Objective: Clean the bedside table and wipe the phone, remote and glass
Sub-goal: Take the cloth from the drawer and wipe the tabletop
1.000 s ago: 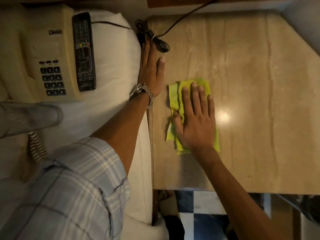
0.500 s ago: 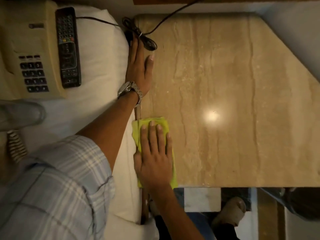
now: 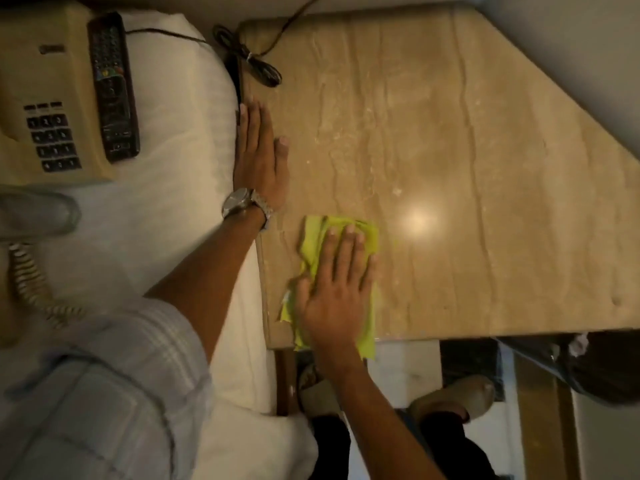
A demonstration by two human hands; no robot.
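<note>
At lower left, a pale checked shirt sleeve [image 3: 104, 393]. At lower right, below the counter's near edge, tan sandals [image 3: 453, 396] on a light-and-dark tiled floor [image 3: 401, 372].

Just above, in the lower centre: right hand [image 3: 334, 299] pressed palm-down on a crumpled yellow-green cleaning cloth [image 3: 313, 244], fingers straight and slightly spread, curled round nothing. Cloth flat on the glossy beige veined marble counter [image 3: 467, 168], near its front left corner, one end hanging over the near edge.

Farther up, centre-left: left hand [image 3: 259, 157] laid flat along the counter's left edge, fingers straight and together, thumb out to the side, silver metal wristwatch [image 3: 242, 204] on the wrist.

Left of that, white bedding [image 3: 173, 174] carrying the other things: beige push-button desk phone [image 3: 45, 98] in the upper left of the frame, long black remote control [image 3: 114, 88] lying along the phone's right side, coiled phone cord [image 3: 27, 282] trailing down the left edge. Above the cord, at mid-left, a grey rounded object [image 3: 34, 213], too blurred to name.

Farthest, at top centre: bundled black cable [image 3: 256, 64] at the counter's back left corner.
</note>
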